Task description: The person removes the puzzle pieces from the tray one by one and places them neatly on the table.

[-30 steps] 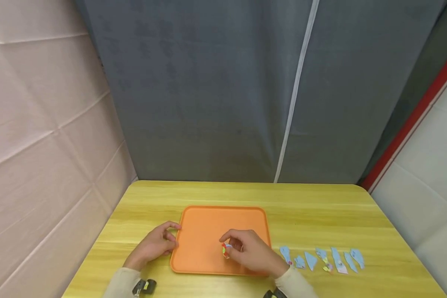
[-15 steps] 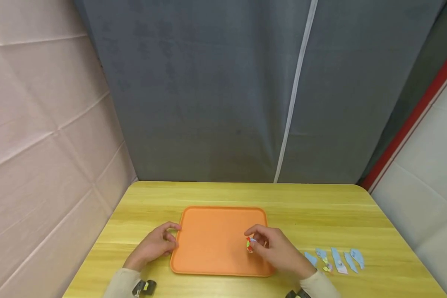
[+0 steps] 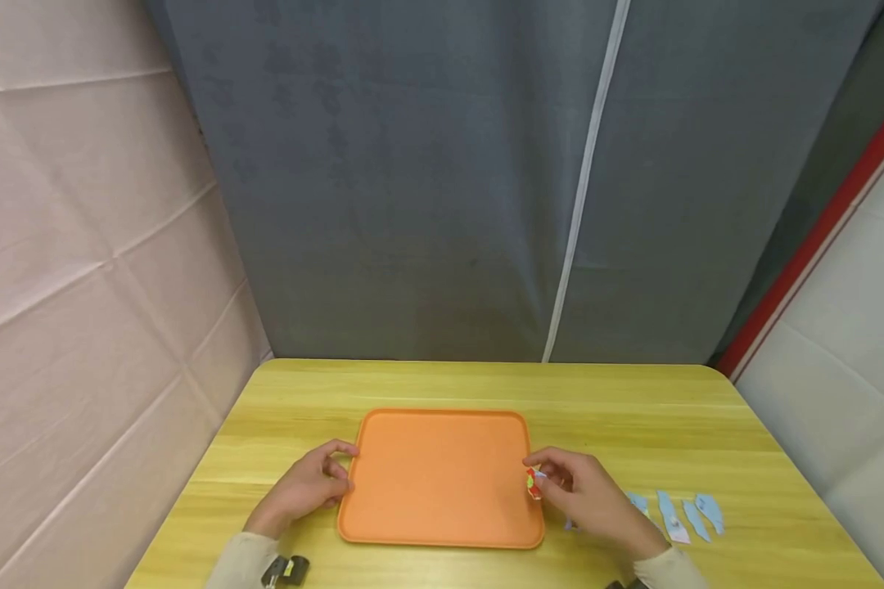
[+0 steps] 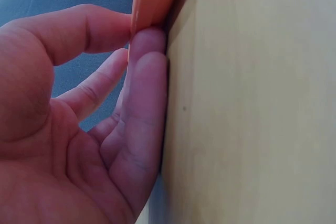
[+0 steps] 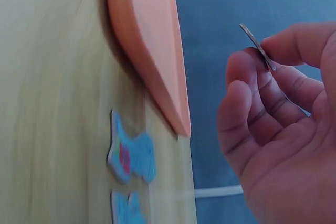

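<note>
An orange tray [image 3: 442, 483] lies on the table. My left hand [image 3: 302, 487] grips its left rim, and in the left wrist view the thumb and fingers [image 4: 149, 82] close on the tray's edge [image 4: 152, 3]. Over the tray's right rim, my right hand [image 3: 585, 495] pinches a small red and multicoloured jigsaw puzzle piece [image 3: 534, 484] between thumb and fingertips. Seen edge-on in the right wrist view, the piece [image 5: 257, 46] is thin and flat, raised above the table.
Several light blue puzzle pieces [image 3: 673, 517] lie in a row on the wooden table [image 3: 633, 401], right of the tray. The right hand and forearm cover part of that row. A grey curtain [image 3: 412, 204] hangs behind the table, with pale sheets at both sides.
My right hand has moved rightward from over the tray's middle to its right rim, still pinching the puzzle piece. It now hides more of the row. The left hand has stayed put.
</note>
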`<state>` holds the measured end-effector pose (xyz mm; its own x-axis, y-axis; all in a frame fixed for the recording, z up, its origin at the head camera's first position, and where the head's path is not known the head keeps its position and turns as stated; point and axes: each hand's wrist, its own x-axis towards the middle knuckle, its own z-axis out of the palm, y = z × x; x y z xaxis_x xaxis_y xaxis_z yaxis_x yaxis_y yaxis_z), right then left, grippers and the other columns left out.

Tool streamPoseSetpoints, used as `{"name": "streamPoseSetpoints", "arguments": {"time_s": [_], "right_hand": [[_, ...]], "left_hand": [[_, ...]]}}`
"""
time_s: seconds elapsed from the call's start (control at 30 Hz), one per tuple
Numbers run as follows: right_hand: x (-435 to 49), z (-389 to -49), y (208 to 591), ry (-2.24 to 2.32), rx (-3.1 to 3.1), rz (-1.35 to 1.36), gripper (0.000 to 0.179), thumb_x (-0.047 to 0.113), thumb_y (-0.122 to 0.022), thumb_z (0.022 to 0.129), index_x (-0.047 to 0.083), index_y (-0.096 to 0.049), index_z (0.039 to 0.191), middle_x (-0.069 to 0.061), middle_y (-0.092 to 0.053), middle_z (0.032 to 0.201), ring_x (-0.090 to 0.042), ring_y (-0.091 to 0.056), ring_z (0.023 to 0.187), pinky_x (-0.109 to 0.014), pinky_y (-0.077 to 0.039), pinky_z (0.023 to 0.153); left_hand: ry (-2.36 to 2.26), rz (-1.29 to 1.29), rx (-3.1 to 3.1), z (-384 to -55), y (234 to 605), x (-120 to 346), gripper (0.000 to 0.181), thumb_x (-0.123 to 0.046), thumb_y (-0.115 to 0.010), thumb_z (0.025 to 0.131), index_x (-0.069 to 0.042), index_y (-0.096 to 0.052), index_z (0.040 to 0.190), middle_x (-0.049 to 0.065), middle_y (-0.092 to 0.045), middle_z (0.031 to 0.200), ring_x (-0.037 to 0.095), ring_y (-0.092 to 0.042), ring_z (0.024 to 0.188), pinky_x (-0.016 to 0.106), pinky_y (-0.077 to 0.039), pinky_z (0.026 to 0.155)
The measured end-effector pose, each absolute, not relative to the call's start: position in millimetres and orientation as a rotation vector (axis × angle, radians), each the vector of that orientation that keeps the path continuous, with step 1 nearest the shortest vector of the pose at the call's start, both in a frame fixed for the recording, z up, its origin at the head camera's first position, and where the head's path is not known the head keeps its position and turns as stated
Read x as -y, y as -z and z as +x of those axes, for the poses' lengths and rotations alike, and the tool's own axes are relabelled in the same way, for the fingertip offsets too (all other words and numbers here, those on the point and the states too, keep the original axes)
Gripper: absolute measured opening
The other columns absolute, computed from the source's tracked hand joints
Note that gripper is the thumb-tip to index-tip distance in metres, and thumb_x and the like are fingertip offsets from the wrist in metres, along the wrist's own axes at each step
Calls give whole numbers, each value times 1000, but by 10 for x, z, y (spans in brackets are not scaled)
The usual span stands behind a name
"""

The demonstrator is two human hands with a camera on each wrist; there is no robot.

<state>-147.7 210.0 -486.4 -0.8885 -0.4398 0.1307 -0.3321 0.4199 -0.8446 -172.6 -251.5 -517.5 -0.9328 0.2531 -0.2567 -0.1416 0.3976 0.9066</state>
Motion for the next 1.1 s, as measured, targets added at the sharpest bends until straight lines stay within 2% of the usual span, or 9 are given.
{"name": "streamPoseSetpoints", "arguments": {"time_s": [0.2,0.43,0.67,0.9,1.1], "right_hand": [[-2272,-1436,4860,1469,-2537,-586,29,18,-65,105,3,-69,130,-3,-72,95,-9,-63,71,-27,-55,60],[-2494,-1403,4881,1493,-2535,-544,30,5,-61,103,0,-68,132,-10,-71,103,-8,-62,74,-27,-55,65],[-2746,-1353,4877,1501,-2565,-526,30,4,-60,104,-2,-66,133,-17,-73,110,-14,-71,83,-28,-57,66],[-2999,-1267,4886,1448,-2638,-406,29,8,-63,104,1,-67,132,-15,-74,113,-13,-71,84,-28,-57,67],[-3183,-1225,4931,1404,-2715,-360,28,5,-64,103,0,-68,130,-8,-73,102,-10,-65,76,-27,-56,65]], "left_hand": [[-1554,105,-2295,-1728,5165,2522,52,1,-68,92,-2,-53,142,12,-64,92,18,-55,68,26,-46,56],[-1521,80,-2345,-1720,5184,2537,52,0,-71,91,-4,-56,141,11,-64,92,18,-57,69,26,-48,56],[-1517,64,-2339,-1712,5204,2544,52,0,-71,91,-5,-55,141,11,-64,93,19,-56,68,26,-47,56],[-1529,75,-2337,-1724,5198,2548,53,-1,-72,91,-5,-55,141,11,-63,93,18,-56,69,25,-46,55],[-1532,80,-2322,-1714,5208,2568,53,-2,-71,92,-4,-54,143,11,-63,94,18,-57,69,26,-47,56]]}}
